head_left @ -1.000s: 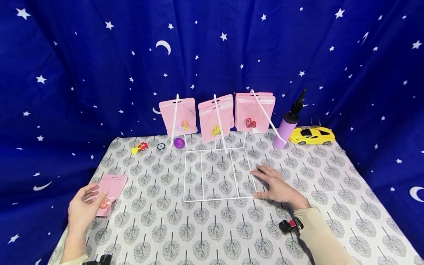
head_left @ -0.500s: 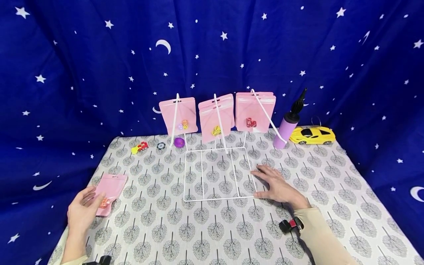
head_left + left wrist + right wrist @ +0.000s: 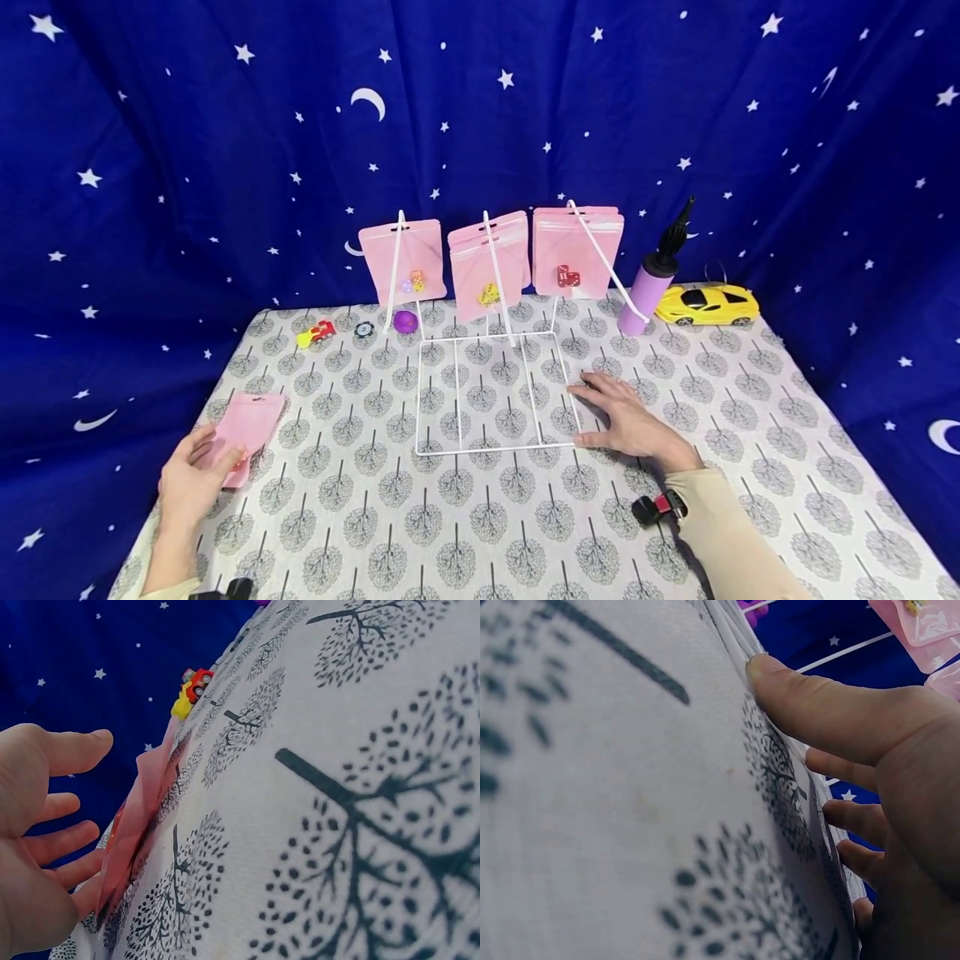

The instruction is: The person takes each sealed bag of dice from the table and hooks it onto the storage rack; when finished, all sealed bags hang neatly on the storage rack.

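Observation:
On the left of the table lies a pink zip bag [image 3: 251, 421] with a hang hole, with reddish-orange dice showing through near its lower end. My left hand [image 3: 187, 483] is at the bag's near left side, its thumb overlapping the dice in the head view. In the left wrist view the fingers are spread loosely beside the bag [image 3: 133, 825], with the thumb apart from it. My right hand [image 3: 626, 425] rests with fingers spread at the right side of a white wire rack [image 3: 491, 451], thumb by its front corner.
Pink bags with dice hang on the rack's three arms: left [image 3: 382, 258], middle [image 3: 468, 271], right [image 3: 592, 242]. Behind the rack's base lie a purple ball [image 3: 406, 322], a poker chip [image 3: 364, 330] and a toy truck [image 3: 317, 334]. A purple pump [image 3: 645, 296] and yellow toy car [image 3: 707, 306] stand back right.
My left hand has shifted slightly right, and its thumb now covers part of the dice. The bag has barely moved. My right hand stays where it was.

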